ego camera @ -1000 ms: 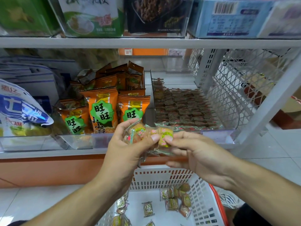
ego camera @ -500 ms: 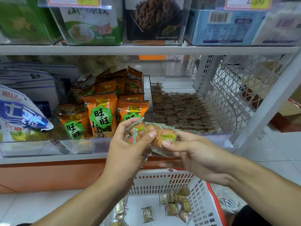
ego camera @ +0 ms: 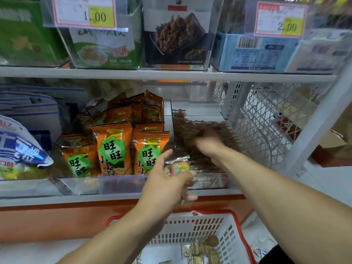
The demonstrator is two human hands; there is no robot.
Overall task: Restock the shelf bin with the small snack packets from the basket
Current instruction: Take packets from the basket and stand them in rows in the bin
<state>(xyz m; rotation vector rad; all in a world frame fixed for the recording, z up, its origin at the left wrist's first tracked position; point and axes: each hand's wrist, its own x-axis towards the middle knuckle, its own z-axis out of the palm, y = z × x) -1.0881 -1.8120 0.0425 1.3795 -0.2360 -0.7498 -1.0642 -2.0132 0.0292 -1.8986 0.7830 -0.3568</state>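
Note:
My left hand grips a bunch of small snack packets in clear wrappers with green print, held just in front of the shelf edge. My right hand reaches deep into the clear shelf bin at the right, over rows of small brown packets. That hand is blurred, so its fingers and any packet in them cannot be made out. Below, the white basket with a red rim holds several more small packets.
Orange snack bags fill the bin to the left of the target bin. A blue and white bag lies at the far left. A white mesh side panel closes the shelf on the right. Boxed goods and price tags sit on the shelf above.
My right hand has left the bunch and moved forward into the right bin. My left hand stays near the shelf edge with the remaining packets. The camera has tilted up.

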